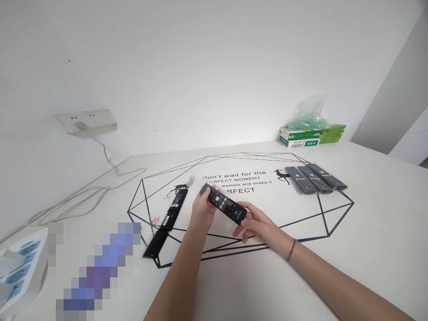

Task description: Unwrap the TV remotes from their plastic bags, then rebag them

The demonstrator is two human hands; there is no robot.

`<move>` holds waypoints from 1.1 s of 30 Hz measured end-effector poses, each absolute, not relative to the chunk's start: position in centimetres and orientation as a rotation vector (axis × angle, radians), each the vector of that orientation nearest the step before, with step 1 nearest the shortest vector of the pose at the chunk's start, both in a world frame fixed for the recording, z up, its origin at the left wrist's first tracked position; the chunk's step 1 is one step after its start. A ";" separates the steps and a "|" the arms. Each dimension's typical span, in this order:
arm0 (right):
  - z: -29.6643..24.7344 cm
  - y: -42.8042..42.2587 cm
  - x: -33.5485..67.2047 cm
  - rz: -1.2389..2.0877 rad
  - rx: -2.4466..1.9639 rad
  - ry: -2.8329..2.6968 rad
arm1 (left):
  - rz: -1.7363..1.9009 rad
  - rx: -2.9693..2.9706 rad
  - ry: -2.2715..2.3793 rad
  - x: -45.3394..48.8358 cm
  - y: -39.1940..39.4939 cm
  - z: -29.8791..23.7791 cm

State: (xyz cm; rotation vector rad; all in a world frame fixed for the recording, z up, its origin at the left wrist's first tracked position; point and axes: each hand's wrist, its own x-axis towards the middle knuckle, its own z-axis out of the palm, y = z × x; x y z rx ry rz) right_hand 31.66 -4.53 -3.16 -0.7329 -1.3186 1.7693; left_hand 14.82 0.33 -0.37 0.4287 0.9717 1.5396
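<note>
A black remote control (227, 207) is held above the white table, its button side facing up. My left hand (203, 208) grips its far left end, thumb on top. Around its near right end close the fingers of my right hand (256, 223). To the left of my left hand lies another black remote (177, 200), back side up, with its battery compartment uncovered. A separate black cover piece (156, 244) rests against its lower end. On the right, several dark remotes (302, 180) lie side by side, buttons up.
Green and white boxes (299, 136) with a clear plastic bag (307, 115) on top stand against the back wall. A wall socket (88, 120) feeds a white cable (105, 154) along the left. At the lower left sits a white tray (31, 285); a pixelated patch lies beside it.
</note>
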 end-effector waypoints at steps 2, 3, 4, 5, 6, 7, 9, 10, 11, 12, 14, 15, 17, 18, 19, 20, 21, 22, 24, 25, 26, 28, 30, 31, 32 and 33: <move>-3.1 -4.6 31.7 1.730 -0.724 -1.403 | 1.557 0.404 0.966 14.6 0.4 -0.1; -3.2 -4.5 31.7 1.698 -0.734 -1.438 | 1.554 0.416 0.962 14.6 0.4 0.0; -3.3 -4.5 31.6 1.663 -0.749 -1.462 | 1.546 0.439 0.960 14.7 0.3 0.1; -3.5 -4.4 31.5 1.628 -0.768 -1.474 | 1.532 0.468 0.960 14.8 0.1 0.2; -3.7 -4.3 31.5 1.596 -0.792 -1.475 | 1.512 0.499 0.962 15.1 0.0 0.3; -3.9 -4.2 31.4 1.565 -0.819 -1.470 | 1.492 0.531 0.964 15.3 -0.2 0.4; -4.4 -3.9 31.4 1.497 -0.877 -1.453 | 1.451 0.587 0.973 15.9 -0.5 0.3; -4.7 -3.8 31.4 1.462 -0.903 -1.448 | 1.429 0.616 0.979 16.2 -0.6 0.2; -4.9 -3.7 31.4 1.421 -0.925 -1.448 | 1.404 0.649 0.983 16.5 -0.8 0.1; -5.1 -3.5 31.4 1.378 -0.942 -1.456 | 1.381 0.683 0.985 16.7 -0.9 0.0; -5.2 -3.4 31.4 1.297 -0.957 -1.484 | 1.338 0.754 0.980 17.2 -1.2 -0.3; -5.2 -3.3 31.5 1.264 -0.961 -1.502 | 1.317 0.790 0.974 17.5 -1.4 -0.4; -5.1 -3.3 31.5 1.210 -0.971 -1.538 | 1.275 0.856 0.968 17.8 -1.6 -0.5; -5.0 -3.4 31.5 1.182 -0.980 -1.553 | 1.256 0.889 0.968 17.9 -1.8 -0.5; -4.9 -3.4 31.5 1.150 -0.992 -1.566 | 1.239 0.919 0.970 18.1 -1.9 -0.6; -4.8 -3.4 31.5 1.119 -1.003 -1.575 | 1.223 0.946 0.972 18.2 -2.0 -0.6; -4.8 -3.4 31.5 1.093 -1.011 -1.576 | 1.212 0.968 0.973 18.3 -2.0 -0.7; -4.7 -3.4 31.5 1.076 -1.016 -1.572 | 1.203 0.984 0.971 18.3 -2.1 -0.7; -4.7 -3.3 31.6 1.060 -1.019 -1.557 | 1.190 1.007 0.964 18.5 -2.2 -0.9; -4.7 -3.2 31.6 1.053 -1.020 -1.545 | 1.181 1.018 0.960 18.6 -2.3 -1.0; -4.8 -3.1 31.7 1.044 -1.022 -1.530 | 1.170 1.033 0.954 18.7 -2.3 -1.1; -4.8 -2.9 31.9 1.023 -1.032 -1.498 | 1.147 1.061 0.941 18.9 -2.4 -1.2; -4.7 -2.8 32.1 1.008 -1.054 -1.466 | 1.126 1.082 0.923 19.0 -2.5 -1.3; -4.6 -2.8 32.1 1.003 -1.066 -1.457 | 1.117 1.091 0.914 19.0 -2.5 -1.4; -4.5 -2.8 32.2 1.000 -1.077 -1.452 | 1.111 1.102 0.906 19.0 -2.4 -1.4; -4.5 -2.8 32.2 1.001 -1.083 -1.451 | 1.107 1.116 0.900 18.9 -2.4 -1.5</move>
